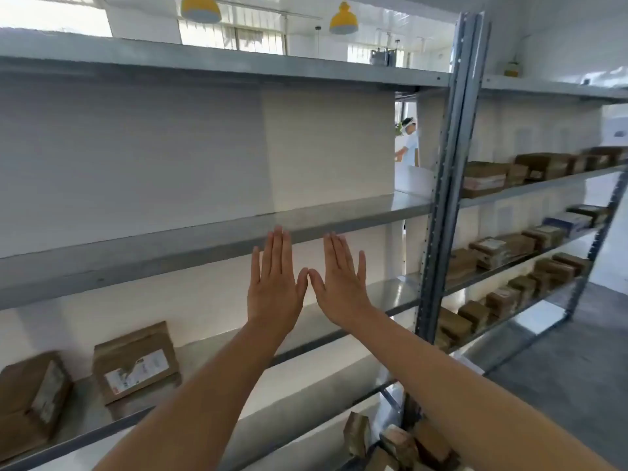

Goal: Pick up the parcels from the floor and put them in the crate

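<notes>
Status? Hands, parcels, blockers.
Both open, empty: left hand, right hand. Parcels untouched, low by the rack. Crate not in view.

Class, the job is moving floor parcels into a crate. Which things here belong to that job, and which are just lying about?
Job in hand: left hand and right hand, both flat and empty; heap of parcels low by the shelf post. No crate shows.

Lying about: two shelf parcels at left; rows of parcels at right; yellow lamps.
</notes>
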